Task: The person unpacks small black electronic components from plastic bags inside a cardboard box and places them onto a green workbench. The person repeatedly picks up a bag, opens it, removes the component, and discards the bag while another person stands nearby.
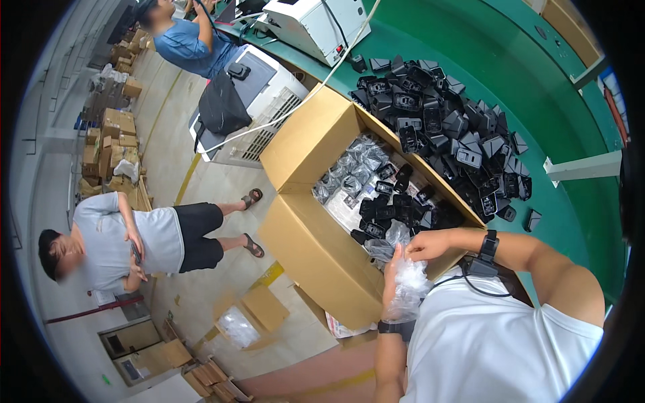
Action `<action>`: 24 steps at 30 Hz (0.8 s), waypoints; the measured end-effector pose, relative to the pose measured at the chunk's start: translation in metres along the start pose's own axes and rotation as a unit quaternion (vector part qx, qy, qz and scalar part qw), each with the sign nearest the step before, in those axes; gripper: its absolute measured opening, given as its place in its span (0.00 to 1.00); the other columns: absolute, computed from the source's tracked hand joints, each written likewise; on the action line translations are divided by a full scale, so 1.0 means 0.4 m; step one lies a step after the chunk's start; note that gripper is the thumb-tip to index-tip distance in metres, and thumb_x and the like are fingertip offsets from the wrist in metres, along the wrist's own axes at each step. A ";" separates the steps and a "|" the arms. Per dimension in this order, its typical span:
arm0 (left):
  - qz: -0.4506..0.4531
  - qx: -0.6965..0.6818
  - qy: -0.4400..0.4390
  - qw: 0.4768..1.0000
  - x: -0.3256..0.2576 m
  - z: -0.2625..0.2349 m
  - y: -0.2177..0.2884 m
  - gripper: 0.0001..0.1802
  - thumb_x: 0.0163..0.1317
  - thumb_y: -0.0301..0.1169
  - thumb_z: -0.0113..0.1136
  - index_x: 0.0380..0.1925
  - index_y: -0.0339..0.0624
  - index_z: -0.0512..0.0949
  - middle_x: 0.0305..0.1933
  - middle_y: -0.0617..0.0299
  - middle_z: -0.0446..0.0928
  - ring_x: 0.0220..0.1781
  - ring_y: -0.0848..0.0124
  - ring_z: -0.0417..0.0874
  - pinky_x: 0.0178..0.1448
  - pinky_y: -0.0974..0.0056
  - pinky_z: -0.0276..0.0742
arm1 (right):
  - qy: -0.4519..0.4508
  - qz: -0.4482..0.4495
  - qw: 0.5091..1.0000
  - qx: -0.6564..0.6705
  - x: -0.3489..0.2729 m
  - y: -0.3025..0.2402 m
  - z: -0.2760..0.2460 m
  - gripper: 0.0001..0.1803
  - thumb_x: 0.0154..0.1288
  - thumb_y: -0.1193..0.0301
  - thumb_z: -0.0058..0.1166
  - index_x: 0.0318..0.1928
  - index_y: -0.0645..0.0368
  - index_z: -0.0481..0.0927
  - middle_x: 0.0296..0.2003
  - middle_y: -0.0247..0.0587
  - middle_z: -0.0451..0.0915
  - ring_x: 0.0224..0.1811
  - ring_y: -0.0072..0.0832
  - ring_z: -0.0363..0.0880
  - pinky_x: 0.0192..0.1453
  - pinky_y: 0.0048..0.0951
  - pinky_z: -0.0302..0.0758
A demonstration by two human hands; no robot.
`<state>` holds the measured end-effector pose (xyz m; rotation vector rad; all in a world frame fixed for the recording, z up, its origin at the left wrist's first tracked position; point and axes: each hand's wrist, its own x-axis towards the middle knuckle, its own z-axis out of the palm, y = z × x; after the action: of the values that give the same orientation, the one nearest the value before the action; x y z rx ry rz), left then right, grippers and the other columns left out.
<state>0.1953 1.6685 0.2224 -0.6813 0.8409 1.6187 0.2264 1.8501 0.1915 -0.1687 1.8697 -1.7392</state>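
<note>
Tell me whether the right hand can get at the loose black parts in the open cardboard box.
Probably yes: the right hand hovers at the box rim, black parts uncovered just beyond, though it pinches a clear bag.

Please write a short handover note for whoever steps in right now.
Left hand: grip on a clear bag from below.
Right hand: pinching the bag's top edge.
Open carton in front holds bagged and loose black parts.
A big pile of loose parts lies on the green table.
Done: some bagged pieces are in the carton.
Left: the pile, unbagged.
</note>
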 end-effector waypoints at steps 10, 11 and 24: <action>0.075 -0.048 0.017 0.996 0.129 -0.203 -0.112 0.16 0.67 0.44 0.46 0.41 0.46 0.76 0.36 0.64 0.77 0.36 0.71 0.79 0.39 0.64 0.78 | 0.126 -0.194 0.971 -0.064 -0.055 -0.141 0.088 0.38 0.56 0.52 0.61 0.64 0.52 0.64 0.61 0.55 0.61 0.66 0.47 0.57 0.70 0.41 0.53; 0.081 -0.048 0.022 0.995 0.153 -0.215 -0.121 0.16 0.67 0.44 0.46 0.41 0.46 0.76 0.36 0.63 0.77 0.36 0.71 0.79 0.40 0.64 0.78 | 0.131 -0.190 0.966 -0.120 -0.049 -0.137 0.113 0.38 0.56 0.51 0.61 0.64 0.52 0.65 0.60 0.55 0.61 0.65 0.48 0.57 0.69 0.43 0.53; 0.034 -0.048 0.023 0.998 0.261 -0.124 -0.083 0.23 0.67 0.45 0.38 0.52 0.44 0.72 0.52 0.57 0.75 0.54 0.62 0.76 0.58 0.55 0.72 | 0.416 -0.070 0.865 -0.272 0.034 0.088 0.122 0.16 0.61 0.63 0.53 0.47 0.57 0.74 0.50 0.55 0.70 0.55 0.52 0.65 0.56 0.46 0.63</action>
<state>0.2069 1.6908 0.1049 -0.7673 0.8307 1.7191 0.2488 1.8063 0.1546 0.2995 3.0267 -1.4121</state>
